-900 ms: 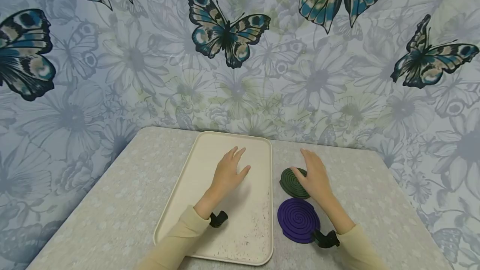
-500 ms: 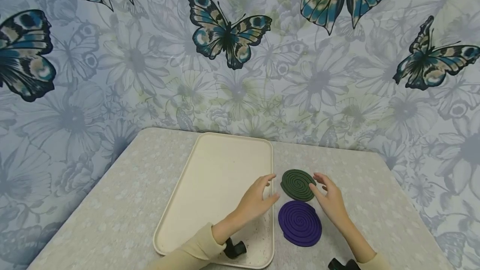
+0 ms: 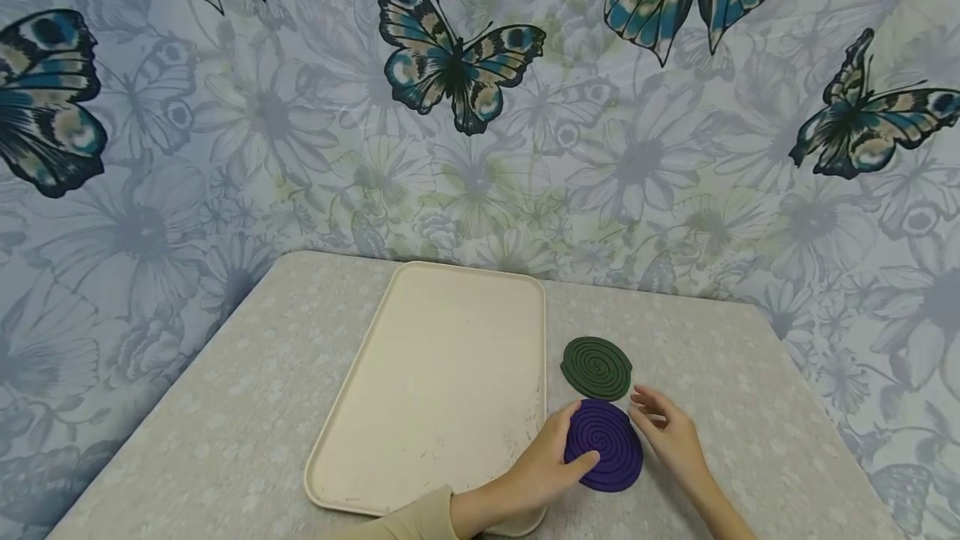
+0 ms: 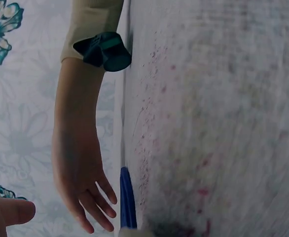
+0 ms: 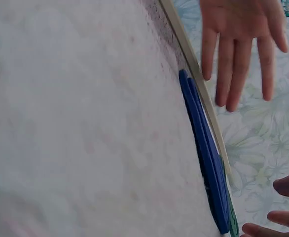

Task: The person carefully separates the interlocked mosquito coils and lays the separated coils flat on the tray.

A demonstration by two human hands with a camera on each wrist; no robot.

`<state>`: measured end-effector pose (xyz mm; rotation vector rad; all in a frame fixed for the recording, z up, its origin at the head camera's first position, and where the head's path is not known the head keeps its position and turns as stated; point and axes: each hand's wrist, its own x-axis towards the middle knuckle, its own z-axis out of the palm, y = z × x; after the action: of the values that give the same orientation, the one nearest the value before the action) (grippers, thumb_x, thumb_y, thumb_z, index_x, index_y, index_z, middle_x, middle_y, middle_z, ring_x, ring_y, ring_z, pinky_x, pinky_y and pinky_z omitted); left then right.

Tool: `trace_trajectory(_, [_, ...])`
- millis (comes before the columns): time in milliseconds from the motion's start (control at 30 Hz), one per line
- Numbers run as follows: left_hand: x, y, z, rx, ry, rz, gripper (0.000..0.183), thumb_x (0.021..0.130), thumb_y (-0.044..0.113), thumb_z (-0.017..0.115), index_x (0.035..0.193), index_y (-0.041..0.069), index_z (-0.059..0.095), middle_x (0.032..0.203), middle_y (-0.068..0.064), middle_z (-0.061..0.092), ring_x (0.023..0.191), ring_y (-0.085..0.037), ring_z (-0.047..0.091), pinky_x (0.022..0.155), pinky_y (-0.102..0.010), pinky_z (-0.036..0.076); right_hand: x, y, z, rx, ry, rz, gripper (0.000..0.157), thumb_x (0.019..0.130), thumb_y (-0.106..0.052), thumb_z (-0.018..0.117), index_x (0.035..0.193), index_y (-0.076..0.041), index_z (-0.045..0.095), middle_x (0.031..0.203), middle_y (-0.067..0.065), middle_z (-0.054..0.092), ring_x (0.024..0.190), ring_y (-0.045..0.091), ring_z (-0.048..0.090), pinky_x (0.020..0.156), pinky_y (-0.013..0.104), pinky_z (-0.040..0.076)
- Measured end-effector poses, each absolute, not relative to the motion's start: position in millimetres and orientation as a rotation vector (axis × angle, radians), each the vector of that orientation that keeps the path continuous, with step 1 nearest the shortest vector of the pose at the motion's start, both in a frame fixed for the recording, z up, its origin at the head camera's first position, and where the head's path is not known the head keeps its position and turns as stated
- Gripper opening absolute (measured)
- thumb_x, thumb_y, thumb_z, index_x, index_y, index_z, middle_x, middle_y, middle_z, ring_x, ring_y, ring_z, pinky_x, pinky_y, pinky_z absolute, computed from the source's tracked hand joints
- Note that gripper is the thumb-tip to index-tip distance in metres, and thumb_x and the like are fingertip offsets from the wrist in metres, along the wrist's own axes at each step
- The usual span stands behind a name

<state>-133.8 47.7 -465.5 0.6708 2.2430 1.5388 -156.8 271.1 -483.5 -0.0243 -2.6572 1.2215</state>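
Note:
A flat purple spiral coil [image 3: 609, 444] lies on the table right of the tray, with a smaller dark green spiral coil [image 3: 597, 367] just behind it. My left hand [image 3: 547, 463] is at the purple coil's left side, thumb and fingers spread and overlapping its edge in the head view. From the right wrist, that hand's fingers [image 5: 233, 69] look straight. On the other side my right hand [image 3: 670, 433] has its loosely bent fingertips right by the purple coil's right edge. Side-on, the coil shows as a thin blue-purple slab [image 4: 127, 200] in the left wrist view.
A large cream tray [image 3: 427, 373] with a raised rim takes up the middle of the table [image 3: 247, 407]. Small dark specks mark its near right part. Behind the table stands a wall [image 3: 300, 148] with flowers and butterflies.
My left hand has come from over the tray, rightward and nearer, to the purple coil. The right hand has moved from beside the green coil to the purple one's right edge. Both coils stay put.

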Motion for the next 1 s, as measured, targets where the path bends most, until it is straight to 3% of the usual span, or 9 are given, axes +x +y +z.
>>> trace_trajectory(100, [-126, 52, -471, 0.607, 2.197, 1.605, 0.075, 0.095, 0.035, 0.053, 0.151, 0.004, 0.015, 0.156, -0.019, 0.018, 0.144, -0.038, 0.024, 0.114, -0.057, 0.026, -153, 269, -488, -0.065, -2.678, 1.229, 0.04, 0.089, -0.015, 0.066, 0.125, 0.001, 0.058, 0.111, 0.019, 0.068, 0.087, 0.0, 0.058, 0.072, 0.016, 0.052])
trace_trajectory(233, [-117, 55, -476, 0.553, 2.182, 1.595, 0.079, 0.093, 0.036, 0.056, 0.152, 0.004, 0.013, 0.157, -0.029, 0.004, 0.144, -0.046, 0.014, 0.11, -0.065, 0.025, -148, 265, -495, -0.077, -2.68, 1.217, 0.04, 0.086, -0.012, 0.069, 0.123, 0.002, 0.06, 0.11, 0.018, 0.069, 0.083, -0.003, 0.055, 0.069, 0.016, 0.052])
trace_trajectory(433, [-110, 59, -476, 0.507, 2.149, 1.614, 0.083, 0.091, 0.033, 0.057, 0.151, 0.001, 0.011, 0.153, -0.035, -0.008, 0.141, -0.054, 0.01, 0.105, -0.07, 0.027, -145, 259, -500, -0.032, -2.657, 1.123, 0.038, 0.081, -0.009, 0.072, 0.117, 0.001, 0.063, 0.108, 0.016, 0.07, 0.084, 0.004, 0.059, 0.068, 0.017, 0.051])
trace_trajectory(600, [-113, 61, -478, 0.47, 2.169, 1.693, 0.075, 0.09, 0.031, 0.057, 0.149, 0.003, 0.021, 0.154, -0.034, 0.003, 0.141, -0.052, 0.015, 0.108, -0.067, 0.027, -145, 258, -498, -0.043, -2.638, 1.166, 0.038, 0.079, -0.007, 0.073, 0.115, 0.001, 0.063, 0.108, 0.017, 0.069, 0.087, 0.008, 0.061, 0.07, 0.016, 0.05])
trace_trajectory(867, [-117, 63, -481, 0.392, 2.159, 1.824, 0.063, 0.09, 0.024, 0.057, 0.144, 0.003, 0.033, 0.153, -0.032, 0.016, 0.142, -0.05, 0.014, 0.112, -0.067, 0.019, -146, 263, -494, -0.133, -2.616, 1.376, 0.04, 0.079, 0.0, 0.073, 0.117, 0.003, 0.061, 0.106, 0.018, 0.065, 0.085, -0.001, 0.058, 0.075, 0.014, 0.052])
trace_trajectory(1000, [-119, 64, -482, 0.396, 2.178, 1.862, 0.058, 0.09, 0.021, 0.057, 0.141, 0.003, 0.038, 0.15, -0.027, 0.028, 0.141, -0.046, 0.024, 0.112, -0.061, 0.026, -146, 265, -493, -0.199, -2.551, 1.571, 0.042, 0.08, 0.004, 0.069, 0.121, 0.006, 0.057, 0.107, 0.019, 0.06, 0.08, -0.004, 0.061, 0.071, 0.011, 0.052])
